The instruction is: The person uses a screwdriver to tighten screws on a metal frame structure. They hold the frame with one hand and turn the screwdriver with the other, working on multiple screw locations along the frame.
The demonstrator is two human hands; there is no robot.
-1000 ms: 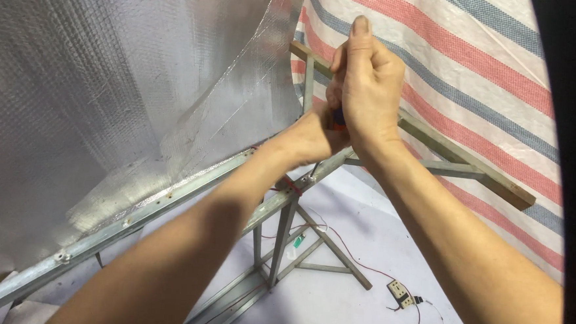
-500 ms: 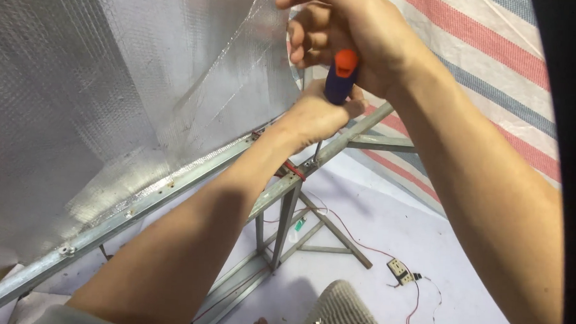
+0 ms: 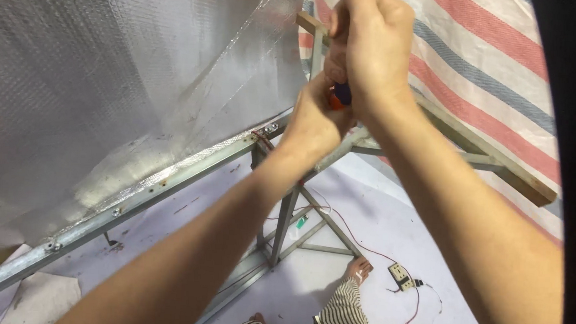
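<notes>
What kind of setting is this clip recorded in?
Probably a makeshift workshop or build site: a bare metal frame with silver foil sheeting fixed to it, a striped tarp behind, and a power strip with loose wires on the floor.

Below me the pale floor [image 3: 364, 218] carries the legs of the grey metal frame [image 3: 285, 221], whose braces [image 3: 326, 249] meet it near the middle. To the right of those legs a small power strip [image 3: 401, 274] lies flat, with red and white wires [image 3: 415, 313] trailing from it toward the near edge and a thin red wire [image 3: 350, 228] running back toward the frame. My bare foot [image 3: 359, 269] rests just left of the strip. A small green-and-white object [image 3: 301, 222] lies between the braces. A crumpled sheet [image 3: 38, 297] lies at the near left corner.
</notes>
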